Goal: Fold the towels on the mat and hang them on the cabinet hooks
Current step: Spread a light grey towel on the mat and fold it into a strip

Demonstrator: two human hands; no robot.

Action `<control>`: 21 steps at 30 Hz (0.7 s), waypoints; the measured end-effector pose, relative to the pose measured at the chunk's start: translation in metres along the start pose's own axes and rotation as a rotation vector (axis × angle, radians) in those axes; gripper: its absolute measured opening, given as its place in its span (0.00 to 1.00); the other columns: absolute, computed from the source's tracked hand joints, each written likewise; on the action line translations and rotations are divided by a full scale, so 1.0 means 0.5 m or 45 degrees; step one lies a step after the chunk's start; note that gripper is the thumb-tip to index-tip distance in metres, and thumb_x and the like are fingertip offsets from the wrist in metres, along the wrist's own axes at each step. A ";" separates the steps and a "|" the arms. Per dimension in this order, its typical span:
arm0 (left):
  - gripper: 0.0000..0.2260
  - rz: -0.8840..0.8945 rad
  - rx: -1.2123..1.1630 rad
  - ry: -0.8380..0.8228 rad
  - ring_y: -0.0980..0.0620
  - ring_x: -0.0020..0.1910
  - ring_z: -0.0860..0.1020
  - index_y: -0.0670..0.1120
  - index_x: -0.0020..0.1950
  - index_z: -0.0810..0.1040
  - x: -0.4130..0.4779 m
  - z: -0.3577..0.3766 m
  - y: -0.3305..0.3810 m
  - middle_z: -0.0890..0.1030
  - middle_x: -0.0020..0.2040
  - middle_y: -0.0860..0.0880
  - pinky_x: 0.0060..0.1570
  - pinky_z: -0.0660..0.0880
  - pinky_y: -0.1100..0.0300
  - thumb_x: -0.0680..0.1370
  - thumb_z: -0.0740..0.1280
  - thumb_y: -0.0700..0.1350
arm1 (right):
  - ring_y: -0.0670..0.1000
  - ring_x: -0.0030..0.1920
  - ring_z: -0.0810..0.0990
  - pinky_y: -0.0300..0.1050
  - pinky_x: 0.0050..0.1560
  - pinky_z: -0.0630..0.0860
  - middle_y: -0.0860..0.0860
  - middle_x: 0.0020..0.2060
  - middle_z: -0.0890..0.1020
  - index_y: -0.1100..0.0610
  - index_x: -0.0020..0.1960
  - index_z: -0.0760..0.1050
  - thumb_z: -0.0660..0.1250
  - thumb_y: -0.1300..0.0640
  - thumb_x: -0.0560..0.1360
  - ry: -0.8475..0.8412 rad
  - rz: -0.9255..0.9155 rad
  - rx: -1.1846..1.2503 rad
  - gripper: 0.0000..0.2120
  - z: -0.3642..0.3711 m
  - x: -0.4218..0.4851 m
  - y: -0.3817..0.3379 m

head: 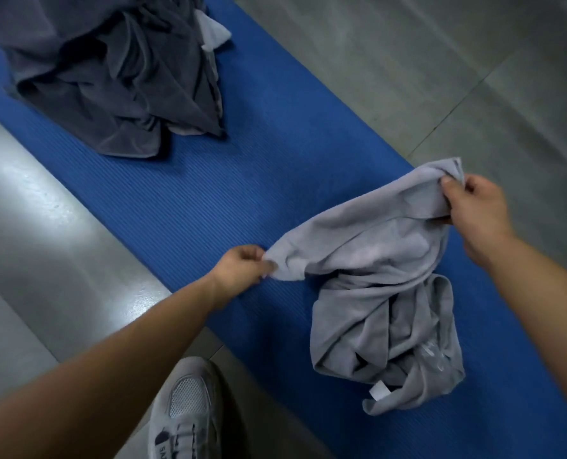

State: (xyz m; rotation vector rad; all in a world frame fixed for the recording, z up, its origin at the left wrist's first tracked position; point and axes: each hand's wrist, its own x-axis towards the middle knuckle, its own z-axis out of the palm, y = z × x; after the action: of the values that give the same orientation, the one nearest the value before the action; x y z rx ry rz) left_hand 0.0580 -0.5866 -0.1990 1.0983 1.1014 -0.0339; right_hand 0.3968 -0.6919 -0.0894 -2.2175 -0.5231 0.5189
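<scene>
A light grey towel (378, 279) lies crumpled on the blue ribbed mat (229, 193), its white tag showing at the lower end. My left hand (242, 268) pinches one upper corner of it, just above the mat. My right hand (477, 213) grips the other upper corner, lifted near the mat's right edge. The towel's top edge sags between the two hands while its lower part stays bunched on the mat. A heap of dark grey towels (109, 77) sits at the far end of the mat, with a paler piece (210, 33) poking out.
Grey tiled floor (441, 61) surrounds the mat on both sides. A grey sneaker (186, 409) on my foot stands on the floor at the mat's near left edge. No cabinet or hooks are in view.
</scene>
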 end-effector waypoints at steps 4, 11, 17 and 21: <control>0.10 0.042 -0.923 -0.021 0.42 0.59 0.79 0.39 0.59 0.76 0.015 -0.048 0.012 0.81 0.58 0.42 0.58 0.76 0.52 0.80 0.64 0.42 | 0.45 0.41 0.79 0.43 0.44 0.75 0.46 0.42 0.81 0.53 0.53 0.76 0.66 0.56 0.79 -0.161 -0.030 -0.079 0.04 0.017 0.001 0.019; 0.22 -0.015 -1.320 -0.063 0.46 0.60 0.82 0.36 0.73 0.71 -0.005 -0.093 0.027 0.80 0.65 0.41 0.55 0.81 0.54 0.80 0.67 0.41 | 0.49 0.42 0.79 0.49 0.43 0.80 0.45 0.39 0.79 0.45 0.42 0.77 0.64 0.50 0.81 -0.186 -0.108 0.000 0.09 0.114 0.025 -0.037; 0.17 0.158 -1.033 0.597 0.47 0.48 0.84 0.40 0.64 0.76 0.005 -0.197 0.032 0.83 0.57 0.42 0.41 0.83 0.55 0.76 0.73 0.36 | 0.46 0.40 0.75 0.43 0.42 0.77 0.43 0.37 0.76 0.46 0.43 0.74 0.62 0.46 0.79 -0.072 -0.291 -0.076 0.08 0.210 0.093 -0.104; 0.14 0.087 -0.619 0.853 0.47 0.53 0.84 0.43 0.60 0.79 0.026 -0.241 0.023 0.85 0.53 0.47 0.48 0.83 0.55 0.76 0.75 0.41 | 0.46 0.42 0.76 0.44 0.50 0.76 0.48 0.42 0.79 0.54 0.54 0.80 0.65 0.51 0.79 -0.208 -0.463 -0.177 0.09 0.329 0.160 -0.160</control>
State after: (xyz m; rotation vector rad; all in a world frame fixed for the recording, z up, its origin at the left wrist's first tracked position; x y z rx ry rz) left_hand -0.0132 -0.4876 -0.2023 0.7087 1.5567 0.6658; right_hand 0.3621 -0.5029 -0.1437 -2.1500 -1.0523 0.4831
